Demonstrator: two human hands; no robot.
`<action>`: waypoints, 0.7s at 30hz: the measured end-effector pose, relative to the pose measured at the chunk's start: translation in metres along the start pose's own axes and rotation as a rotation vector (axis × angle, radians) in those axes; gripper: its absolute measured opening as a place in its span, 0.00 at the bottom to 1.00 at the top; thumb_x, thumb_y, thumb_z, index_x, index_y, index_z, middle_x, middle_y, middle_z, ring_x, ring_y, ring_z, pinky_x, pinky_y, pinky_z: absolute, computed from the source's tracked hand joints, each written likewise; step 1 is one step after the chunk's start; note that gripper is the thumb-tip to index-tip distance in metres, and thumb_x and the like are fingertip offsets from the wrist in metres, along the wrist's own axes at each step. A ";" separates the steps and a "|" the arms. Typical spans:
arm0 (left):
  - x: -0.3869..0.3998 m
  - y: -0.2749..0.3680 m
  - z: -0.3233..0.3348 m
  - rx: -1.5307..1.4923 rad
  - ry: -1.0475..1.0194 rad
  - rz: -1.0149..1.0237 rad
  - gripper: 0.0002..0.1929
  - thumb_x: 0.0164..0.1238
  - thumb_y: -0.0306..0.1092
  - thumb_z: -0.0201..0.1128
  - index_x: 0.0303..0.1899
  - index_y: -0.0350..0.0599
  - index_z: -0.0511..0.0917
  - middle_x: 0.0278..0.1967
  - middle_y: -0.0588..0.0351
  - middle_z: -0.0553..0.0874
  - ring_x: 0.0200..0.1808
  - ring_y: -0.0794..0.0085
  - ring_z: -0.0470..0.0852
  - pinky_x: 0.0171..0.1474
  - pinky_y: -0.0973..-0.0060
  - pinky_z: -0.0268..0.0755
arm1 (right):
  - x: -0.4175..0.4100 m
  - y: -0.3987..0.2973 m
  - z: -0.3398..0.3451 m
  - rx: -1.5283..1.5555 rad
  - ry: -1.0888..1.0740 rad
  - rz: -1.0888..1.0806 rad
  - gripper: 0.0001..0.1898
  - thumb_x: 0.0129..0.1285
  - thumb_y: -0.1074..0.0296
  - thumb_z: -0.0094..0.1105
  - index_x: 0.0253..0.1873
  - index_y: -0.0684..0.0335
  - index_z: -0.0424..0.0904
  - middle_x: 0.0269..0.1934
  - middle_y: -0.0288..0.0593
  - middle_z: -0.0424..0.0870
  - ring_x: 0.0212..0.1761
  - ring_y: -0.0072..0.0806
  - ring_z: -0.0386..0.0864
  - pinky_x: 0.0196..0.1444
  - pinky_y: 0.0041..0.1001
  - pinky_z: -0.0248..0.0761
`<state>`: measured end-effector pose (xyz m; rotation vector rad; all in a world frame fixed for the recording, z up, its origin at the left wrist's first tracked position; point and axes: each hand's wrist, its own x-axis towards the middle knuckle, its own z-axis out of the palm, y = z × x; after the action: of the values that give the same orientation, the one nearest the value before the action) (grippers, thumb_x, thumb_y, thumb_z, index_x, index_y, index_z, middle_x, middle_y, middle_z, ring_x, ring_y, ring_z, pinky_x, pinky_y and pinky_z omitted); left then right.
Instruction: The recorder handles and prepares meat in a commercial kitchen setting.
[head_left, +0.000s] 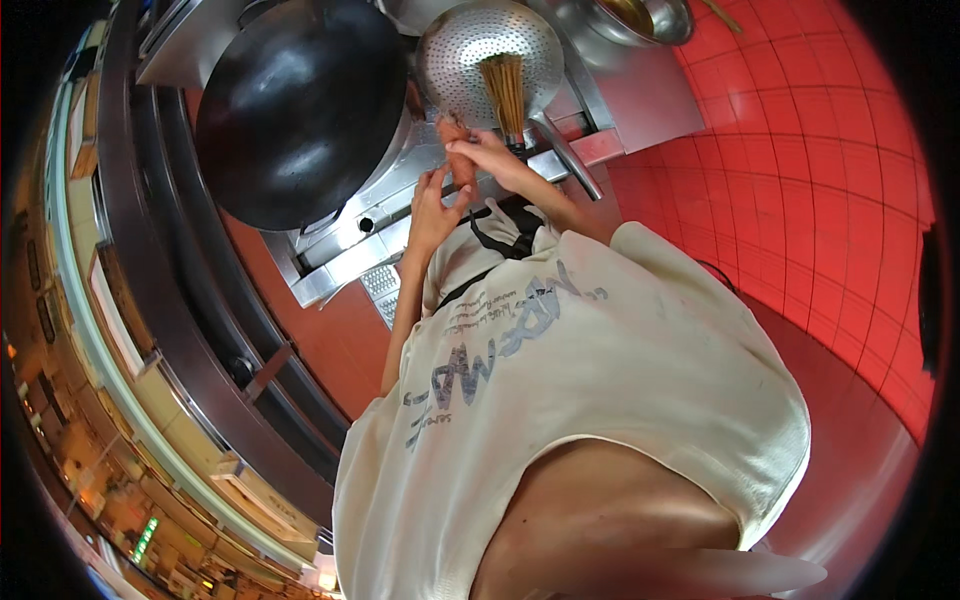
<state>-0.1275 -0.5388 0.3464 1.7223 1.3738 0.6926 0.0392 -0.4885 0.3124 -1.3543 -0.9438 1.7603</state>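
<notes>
My right hand (491, 159) grips a long reddish-brown thing (459, 166), perhaps a rolled cloth, its thumb lying across it. Its upper end looks ragged; its material is not clear. My left hand (433, 206) is at the lower end of it with bent fingers and the thumb towards it; whether it touches or grips it is unclear. Just beyond the right hand, a bamboo wok brush (504, 94) with a dark binding rests over a perforated metal strainer (450, 52). To the left is a large black wok (300, 112).
A steel stove edge (390, 234) runs in front of my body. A metal handle (568, 156) juts out at right. A metal bowl with yellowish liquid (664, 22) stands at the top right, beside a red tiled wall (795, 150). Dark shelving (187, 262) runs along the left.
</notes>
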 end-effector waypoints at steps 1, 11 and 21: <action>0.003 0.003 0.000 0.081 0.097 0.210 0.22 0.61 0.39 0.66 0.54 0.39 0.76 0.37 0.41 0.83 0.43 0.45 0.82 0.46 0.63 0.75 | 0.000 -0.002 -0.011 -0.059 0.084 -0.089 0.28 0.58 0.52 0.68 0.54 0.72 0.76 0.44 0.41 0.81 0.43 0.25 0.79 0.46 0.24 0.72; -0.030 -0.058 -0.041 -0.048 -0.048 -0.303 0.15 0.71 0.36 0.58 0.56 0.43 0.76 0.38 0.44 0.87 0.42 0.63 0.86 0.41 0.69 0.75 | -0.018 0.015 -0.199 -0.411 0.852 -0.025 0.29 0.53 0.56 0.72 0.52 0.74 0.77 0.33 0.46 0.84 0.36 0.25 0.82 0.36 0.27 0.75; -0.038 -0.089 -0.062 -0.036 0.039 -0.358 0.15 0.73 0.37 0.58 0.56 0.42 0.77 0.35 0.51 0.87 0.38 0.75 0.84 0.41 0.76 0.75 | -0.008 0.014 -0.315 -0.272 0.961 -0.119 0.15 0.62 0.63 0.63 0.48 0.67 0.80 0.29 0.43 0.84 0.22 0.25 0.78 0.24 0.23 0.70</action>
<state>-0.2343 -0.5527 0.3060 1.3897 1.6327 0.5461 0.3464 -0.4627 0.2462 -1.9745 -0.6792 0.7121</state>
